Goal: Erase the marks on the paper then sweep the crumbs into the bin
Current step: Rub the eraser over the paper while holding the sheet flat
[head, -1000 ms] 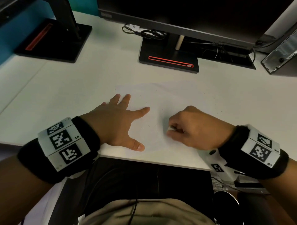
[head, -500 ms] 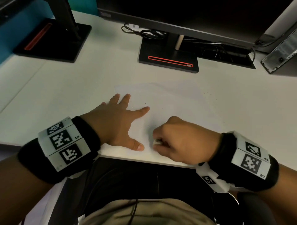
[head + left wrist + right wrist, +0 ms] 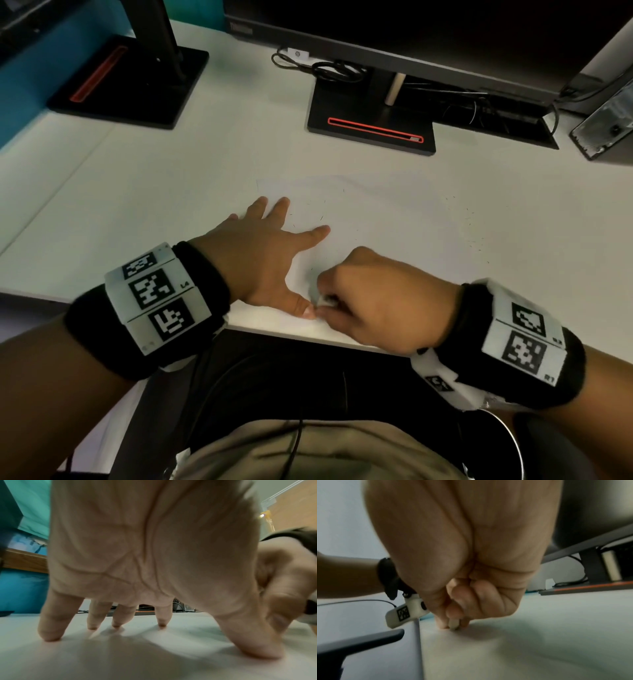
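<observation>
Your left hand is spread flat with straight fingers, fingertips pressed onto the thin white sheet of paper to pin it down on the white desk. Your right hand is curled into a fist right next to the left thumb, pinching a small white eraser whose tip touches the paper just beside that thumb (the wrist view shows it poking out between thumb and fingers). Tiny dark eraser crumbs are scattered on the desk out past your right hand, and a few lie ahead of your left fingers too. Beyond both hands sits a black monitor stand with a red stripe.
</observation>
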`<state>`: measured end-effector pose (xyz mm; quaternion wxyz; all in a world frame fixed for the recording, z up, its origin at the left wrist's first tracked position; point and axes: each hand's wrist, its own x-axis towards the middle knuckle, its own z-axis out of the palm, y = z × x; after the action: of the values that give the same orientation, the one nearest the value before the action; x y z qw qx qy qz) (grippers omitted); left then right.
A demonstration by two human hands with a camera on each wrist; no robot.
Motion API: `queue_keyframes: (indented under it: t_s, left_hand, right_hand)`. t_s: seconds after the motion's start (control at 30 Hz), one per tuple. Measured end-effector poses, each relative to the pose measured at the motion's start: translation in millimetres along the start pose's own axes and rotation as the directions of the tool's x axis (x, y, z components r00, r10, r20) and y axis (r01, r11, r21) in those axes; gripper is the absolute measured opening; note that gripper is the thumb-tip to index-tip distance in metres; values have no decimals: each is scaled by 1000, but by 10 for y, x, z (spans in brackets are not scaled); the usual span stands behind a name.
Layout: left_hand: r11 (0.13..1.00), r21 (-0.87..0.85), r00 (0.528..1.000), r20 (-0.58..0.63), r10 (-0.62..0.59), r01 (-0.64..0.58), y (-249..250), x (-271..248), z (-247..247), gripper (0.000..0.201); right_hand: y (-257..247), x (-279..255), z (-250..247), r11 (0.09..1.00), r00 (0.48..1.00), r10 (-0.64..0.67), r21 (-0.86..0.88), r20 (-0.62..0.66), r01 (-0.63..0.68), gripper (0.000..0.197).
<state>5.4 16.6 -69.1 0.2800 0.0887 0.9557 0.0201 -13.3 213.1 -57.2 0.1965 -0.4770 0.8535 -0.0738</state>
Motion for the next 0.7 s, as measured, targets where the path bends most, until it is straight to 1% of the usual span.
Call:
queue_keyframes:
  t_s: [0.07,0.13,0.17,0.2,0.3,0.37,0.43,0.47,0.53,0.6,0.63,0.7]
  left_hand:
    - [1000,-2,1000,-4,1,-1,1,1,1,119]
    - [1000,-6,1000,-9,-2,2,1,-6,0,118]
    - [1000,-7,1000,-10,-3,3,4,-5,-2,118]
    - [1000,-7,1000,-10,-2,2,8,-8,-1,118]
    - [1000,4,1000,1,-3,3,7,-9,-1,121]
    - [1000,10,1000,2,-8,8,16,-13,-2,121]
    - [1000,12,1000,5,-16,16,26,-12,-14,121]
    - [1000,11,1000,11,-19,19,33,-13,-19,121]
    - [1000,12,1000,16,-21,20,43,-14,-26,121]
    - [1000,15,1000,16,-19,19,41,-14,-31,121]
    - [1000,15,1000,18,-19,18,38,-17,-32,121]
    - [1000,19,1000,17,-18,17,42,-28,-37,122]
  right_hand:
    - [39,24,-21,1000,1000,7,13,-18,-7,36]
    - [145,75,-88,998,996,66,14,-55,-66,39]
    - [165,88,-93,996,995,85,7,-51,-85,39]
    - [136,78,-78,997,996,81,2,-33,-80,39]
    - [-1,23,5,999,1000,4,33,-1,-3,37]
    - [108,50,-39,998,999,35,50,-15,-34,39]
    - [254,91,-108,995,994,92,43,-59,-89,41]
    - [276,85,-106,995,992,99,33,-74,-97,40]
    - [203,23,-50,997,996,72,32,-55,-70,40]
    - [154,-38,-11,996,998,52,67,-19,-51,40]
    - [200,-53,-33,995,998,67,76,-14,-65,41]
    - [405,-65,-130,987,987,153,60,-47,-150,42]
